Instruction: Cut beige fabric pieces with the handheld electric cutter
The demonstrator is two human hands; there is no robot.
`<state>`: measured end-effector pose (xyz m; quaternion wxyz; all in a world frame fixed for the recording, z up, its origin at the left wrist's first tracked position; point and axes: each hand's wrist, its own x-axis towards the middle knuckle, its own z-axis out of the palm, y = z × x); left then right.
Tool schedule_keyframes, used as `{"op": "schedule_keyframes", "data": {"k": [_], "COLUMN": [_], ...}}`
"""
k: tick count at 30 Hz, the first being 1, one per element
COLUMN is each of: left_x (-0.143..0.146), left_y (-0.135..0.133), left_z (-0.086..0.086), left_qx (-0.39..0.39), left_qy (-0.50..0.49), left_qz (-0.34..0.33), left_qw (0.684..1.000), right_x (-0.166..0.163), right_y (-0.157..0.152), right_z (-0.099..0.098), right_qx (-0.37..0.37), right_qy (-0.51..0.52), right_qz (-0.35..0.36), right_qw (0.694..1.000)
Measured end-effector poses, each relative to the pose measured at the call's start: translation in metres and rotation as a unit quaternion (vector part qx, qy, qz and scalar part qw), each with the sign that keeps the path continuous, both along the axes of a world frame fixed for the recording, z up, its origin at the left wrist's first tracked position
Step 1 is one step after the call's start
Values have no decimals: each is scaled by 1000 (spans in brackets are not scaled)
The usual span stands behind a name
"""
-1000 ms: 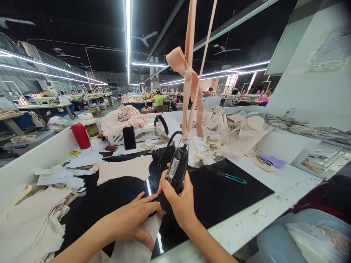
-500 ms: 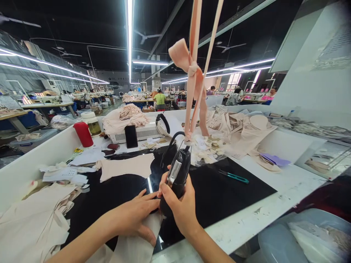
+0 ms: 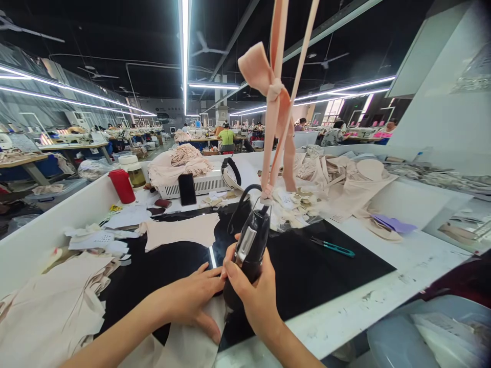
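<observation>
With your right grip [image 3: 258, 289] clasped round the black corded power tool [image 3: 253, 240] and your left grip [image 3: 187, 301] spread, grasping nothing, over the pale fabric [image 3: 194, 348] at the black sheet's [image 3: 318, 271] near edge, you'd best press evenly, fingertips clear of the tool.

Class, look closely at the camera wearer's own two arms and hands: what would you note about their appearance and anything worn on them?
The bare left hand and bare right hand are ungloved, with no visible rings. Both bare forearms show no sleeve, watch or bracelet. Nail details are too small to tell.
</observation>
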<state>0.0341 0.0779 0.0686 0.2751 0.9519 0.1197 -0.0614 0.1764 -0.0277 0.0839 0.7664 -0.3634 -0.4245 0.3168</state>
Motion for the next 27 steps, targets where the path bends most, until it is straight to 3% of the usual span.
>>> {"op": "schedule_keyframes", "data": {"k": [14,23,27], "left_x": [2,-2,-12], "left_y": [-1,6,0], "left_z": [8,-12,-10], "left_qx": [-22,-1,37], "left_qy": [5,-31,-50], "left_qz": [-1,-32,-20], "left_qw": [1000,999,998], "right_x": [-6,-15,-11], "right_y": [-5,-3,-3], "right_z": [-2,-25,-21], "right_qx": [-18,-52,-49], "right_qy": [0,37,56], "right_qz": [9,-52,-49], "right_qw": [1000,997,996]}}
